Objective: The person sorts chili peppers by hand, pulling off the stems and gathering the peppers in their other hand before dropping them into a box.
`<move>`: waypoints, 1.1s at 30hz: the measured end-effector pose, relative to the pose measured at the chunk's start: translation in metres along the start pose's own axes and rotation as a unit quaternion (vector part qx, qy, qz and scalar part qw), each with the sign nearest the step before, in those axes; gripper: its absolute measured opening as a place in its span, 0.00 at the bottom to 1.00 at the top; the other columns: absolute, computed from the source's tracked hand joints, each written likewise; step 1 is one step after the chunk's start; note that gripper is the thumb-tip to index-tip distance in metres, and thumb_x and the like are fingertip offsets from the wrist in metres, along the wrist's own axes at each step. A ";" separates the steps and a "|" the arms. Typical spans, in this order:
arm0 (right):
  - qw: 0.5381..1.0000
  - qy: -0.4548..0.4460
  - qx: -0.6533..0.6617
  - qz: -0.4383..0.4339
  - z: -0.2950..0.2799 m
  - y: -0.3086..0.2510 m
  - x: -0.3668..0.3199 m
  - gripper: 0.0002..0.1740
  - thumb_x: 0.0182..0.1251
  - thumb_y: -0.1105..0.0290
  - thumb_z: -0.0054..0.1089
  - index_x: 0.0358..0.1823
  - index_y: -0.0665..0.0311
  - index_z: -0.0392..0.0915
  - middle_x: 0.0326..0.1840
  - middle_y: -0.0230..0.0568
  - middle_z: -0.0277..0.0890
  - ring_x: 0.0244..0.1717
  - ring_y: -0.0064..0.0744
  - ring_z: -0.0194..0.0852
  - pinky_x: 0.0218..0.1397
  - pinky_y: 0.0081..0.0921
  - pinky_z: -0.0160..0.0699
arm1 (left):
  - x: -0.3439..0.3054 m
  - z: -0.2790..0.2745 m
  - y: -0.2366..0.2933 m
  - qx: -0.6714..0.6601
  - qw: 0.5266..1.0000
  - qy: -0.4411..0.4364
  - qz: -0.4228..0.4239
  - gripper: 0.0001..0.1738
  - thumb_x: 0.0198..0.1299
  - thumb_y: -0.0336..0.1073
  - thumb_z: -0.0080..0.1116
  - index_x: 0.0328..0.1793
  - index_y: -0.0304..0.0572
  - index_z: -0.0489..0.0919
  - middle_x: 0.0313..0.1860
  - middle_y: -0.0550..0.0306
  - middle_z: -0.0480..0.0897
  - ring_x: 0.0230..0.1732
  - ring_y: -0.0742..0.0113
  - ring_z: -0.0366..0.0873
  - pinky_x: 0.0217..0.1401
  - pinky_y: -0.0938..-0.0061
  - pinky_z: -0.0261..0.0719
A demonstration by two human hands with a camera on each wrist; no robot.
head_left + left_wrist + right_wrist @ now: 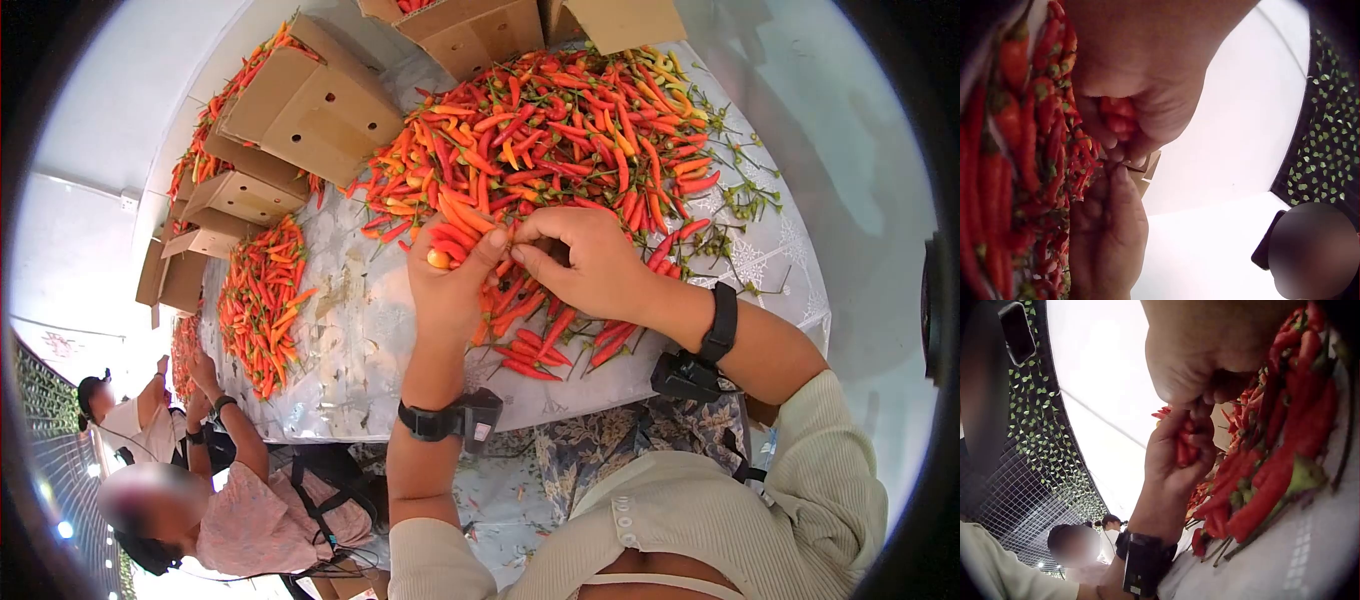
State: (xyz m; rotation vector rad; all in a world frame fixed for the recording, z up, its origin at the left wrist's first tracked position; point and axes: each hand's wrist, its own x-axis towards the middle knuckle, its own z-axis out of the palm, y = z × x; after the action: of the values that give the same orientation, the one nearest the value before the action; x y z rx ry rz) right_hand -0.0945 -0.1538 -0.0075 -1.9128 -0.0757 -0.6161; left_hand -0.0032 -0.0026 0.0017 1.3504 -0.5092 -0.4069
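Note:
My left hand [445, 295] holds a small bunch of red and orange chili peppers [468, 218] against its palm, with the thumb lying over them. Right beside its thumb tip, my right hand [590, 265] pinches with thumb and forefinger at a chili's stem end; the fingertips largely hide that stem. In the left wrist view, red chilies [1119, 117] show inside the curled left hand, and both hands' fingertips meet. The right wrist view shows the held chilies [1186, 449] in the left palm. Beneath and beyond both hands spreads a large chili pile [560, 150].
Cut-off green stems [745, 200] lie scattered at the right table edge. Cardboard boxes [310, 105] stand along the far left side, some with chilies. Another chili heap [265, 300] sits on the patterned tablecloth [350, 370]. Other people [260, 510] work at the left.

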 end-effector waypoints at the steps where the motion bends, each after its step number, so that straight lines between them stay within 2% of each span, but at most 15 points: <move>1: 1.000 -0.001 0.012 0.019 0.000 -0.001 0.000 0.07 0.59 0.71 0.63 0.34 0.68 0.79 0.27 0.47 0.79 0.28 0.42 0.81 0.33 0.34 0.76 | 0.000 0.000 -0.001 0.022 1.000 0.002 0.011 0.13 0.57 0.30 0.70 0.45 0.37 0.78 0.35 0.59 0.83 0.30 0.77 0.79 0.28 0.84 0.75; 6: 0.996 -0.003 0.044 0.073 -0.002 -0.006 0.002 0.07 0.58 0.71 0.64 0.31 0.69 0.79 0.24 0.46 0.78 0.25 0.35 0.79 0.31 0.30 0.75 | 0.000 0.005 -0.002 0.119 0.988 0.041 0.089 0.13 0.56 0.32 0.72 0.42 0.36 0.79 0.35 0.60 0.82 0.32 0.76 0.76 0.36 0.81 0.75; 11: 0.993 0.001 0.081 0.090 -0.001 -0.003 0.002 0.08 0.58 0.72 0.64 0.30 0.71 0.79 0.22 0.41 0.77 0.23 0.25 0.75 0.29 0.26 0.74 | -0.003 0.009 -0.003 0.296 0.923 0.079 0.233 0.13 0.54 0.32 0.73 0.40 0.36 0.79 0.31 0.59 0.79 0.31 0.70 0.73 0.36 0.75 0.73; 20: 0.995 0.005 0.074 0.066 -0.001 -0.002 0.001 0.07 0.57 0.73 0.63 0.29 0.71 0.78 0.21 0.38 0.76 0.23 0.21 0.72 0.27 0.23 0.71 | -0.005 0.014 0.000 0.340 0.896 0.088 0.270 0.14 0.50 0.31 0.73 0.38 0.35 0.79 0.30 0.55 0.77 0.29 0.63 0.73 0.33 0.72 0.72; 23: 0.995 0.008 0.059 0.081 -0.001 -0.003 0.000 0.07 0.56 0.73 0.63 0.28 0.71 0.78 0.21 0.38 0.76 0.23 0.21 0.73 0.27 0.24 0.72 | -0.004 0.012 -0.006 0.398 0.860 0.095 0.304 0.13 0.54 0.34 0.73 0.37 0.36 0.79 0.26 0.60 0.78 0.27 0.73 0.72 0.32 0.75 0.73; 26: 0.996 0.016 0.050 0.065 0.001 0.001 0.000 0.06 0.54 0.74 0.63 0.28 0.71 0.78 0.21 0.39 0.77 0.23 0.22 0.74 0.27 0.24 0.72 | -0.005 0.013 -0.005 0.420 0.845 0.103 0.314 0.15 0.49 0.30 0.73 0.39 0.34 0.78 0.31 0.48 0.78 0.31 0.51 0.76 0.35 0.65 0.75; 29: 0.994 0.013 0.057 0.088 0.001 -0.002 0.001 0.05 0.53 0.75 0.62 0.27 0.71 0.77 0.21 0.40 0.76 0.22 0.24 0.75 0.27 0.25 0.73 | -0.008 0.017 0.000 0.425 0.849 0.105 0.295 0.16 0.49 0.30 0.73 0.40 0.33 0.78 0.32 0.48 0.79 0.32 0.50 0.76 0.35 0.64 0.75; 33: 0.998 0.028 0.024 0.049 0.001 -0.004 0.001 0.05 0.52 0.76 0.62 0.26 0.71 0.77 0.20 0.42 0.76 0.21 0.27 0.75 0.26 0.27 0.72 | -0.007 0.017 -0.002 0.426 0.848 0.107 0.296 0.16 0.49 0.30 0.73 0.40 0.33 0.78 0.32 0.47 0.79 0.32 0.49 0.76 0.36 0.63 0.75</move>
State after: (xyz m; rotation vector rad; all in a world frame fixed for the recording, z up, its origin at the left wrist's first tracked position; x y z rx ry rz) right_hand -0.0942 -0.1513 -0.0039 -1.8392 0.0382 -0.5973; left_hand -0.0188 -0.0125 0.0015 1.9468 -0.9399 0.5582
